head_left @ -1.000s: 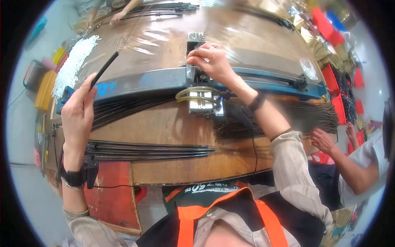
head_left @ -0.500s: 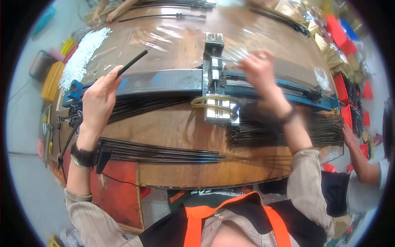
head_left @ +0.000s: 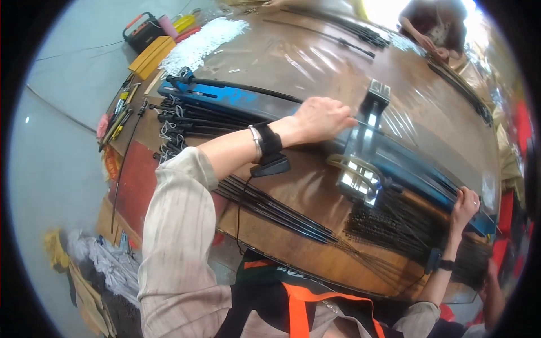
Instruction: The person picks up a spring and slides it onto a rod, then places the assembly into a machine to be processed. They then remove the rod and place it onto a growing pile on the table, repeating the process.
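Your left hand [head_left: 326, 119] apparently pinches black cable [head_left: 248, 88], which runs toward ten o'clock along blue rail [head_left: 236, 98], likely for straight support. Metal block [head_left: 356, 179]: five o'clock. Your right hand [head_left: 466, 206]: four o'clock, rail's end; can't tell grip.

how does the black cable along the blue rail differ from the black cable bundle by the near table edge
The black cable is single; the black cable bundle holds several side by side. The cable runs along the blue rail to the left hand; the bundle lies on the wooden tabletop, thin wires trailing from its right end. Both are long and black.
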A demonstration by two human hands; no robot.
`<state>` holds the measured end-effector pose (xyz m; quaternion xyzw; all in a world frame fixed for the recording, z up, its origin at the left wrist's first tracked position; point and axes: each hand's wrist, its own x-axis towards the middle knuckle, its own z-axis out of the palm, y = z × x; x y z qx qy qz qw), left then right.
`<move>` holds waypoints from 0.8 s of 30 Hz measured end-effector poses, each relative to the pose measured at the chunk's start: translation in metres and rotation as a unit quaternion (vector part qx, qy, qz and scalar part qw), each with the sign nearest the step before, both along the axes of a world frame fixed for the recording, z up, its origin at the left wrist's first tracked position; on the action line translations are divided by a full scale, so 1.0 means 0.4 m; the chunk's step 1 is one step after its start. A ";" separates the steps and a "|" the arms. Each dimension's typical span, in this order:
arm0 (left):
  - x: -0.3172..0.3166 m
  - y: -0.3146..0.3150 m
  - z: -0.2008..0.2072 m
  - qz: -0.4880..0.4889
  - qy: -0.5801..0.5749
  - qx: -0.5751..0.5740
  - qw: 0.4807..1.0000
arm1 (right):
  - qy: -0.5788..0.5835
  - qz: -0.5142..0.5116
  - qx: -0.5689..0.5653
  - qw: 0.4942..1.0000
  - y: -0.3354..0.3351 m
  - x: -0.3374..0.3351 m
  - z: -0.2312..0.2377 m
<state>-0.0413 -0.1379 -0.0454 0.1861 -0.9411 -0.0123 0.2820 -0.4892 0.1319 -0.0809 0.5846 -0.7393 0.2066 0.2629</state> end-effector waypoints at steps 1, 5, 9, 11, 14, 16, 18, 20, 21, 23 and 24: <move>-0.002 0.002 -0.002 0.008 -0.004 -0.004 1.000 | 0.004 0.007 -0.012 1.000 -0.005 -0.002 -0.008; -0.033 -0.001 -0.012 0.016 -0.010 0.025 1.000 | 0.014 0.016 -0.038 0.999 -0.013 0.003 -0.010; -0.049 0.004 -0.014 0.000 -0.015 0.057 0.998 | 0.009 0.012 -0.034 0.999 -0.008 0.013 -0.012; -0.051 0.003 -0.009 0.000 -0.060 0.084 0.995 | 0.002 0.001 -0.029 1.000 -0.005 0.015 -0.018; -0.018 -0.012 -0.006 0.026 -0.077 0.078 0.994 | 0.004 0.008 -0.033 0.999 -0.014 0.006 -0.028; 0.011 -0.029 -0.014 0.061 -0.066 0.041 0.995 | 0.006 0.001 -0.033 0.999 -0.001 0.010 -0.020; 0.028 -0.044 -0.021 0.031 -0.057 0.042 0.997 | 0.003 0.013 -0.051 0.999 -0.019 0.031 -0.017; 0.043 -0.050 -0.026 -0.023 -0.038 0.043 0.998 | -0.002 0.023 -0.060 0.998 -0.025 0.032 -0.019; 0.044 -0.049 -0.032 -0.021 -0.040 0.043 0.998 | -0.010 0.009 -0.053 0.998 -0.018 0.027 -0.022; 0.036 -0.035 -0.049 -0.023 0.017 0.000 1.000 | -0.025 -0.021 -0.038 0.999 -0.006 0.022 -0.026; 0.034 -0.033 -0.054 -0.027 0.046 -0.022 0.998 | -0.025 -0.021 -0.039 0.999 -0.006 0.026 -0.026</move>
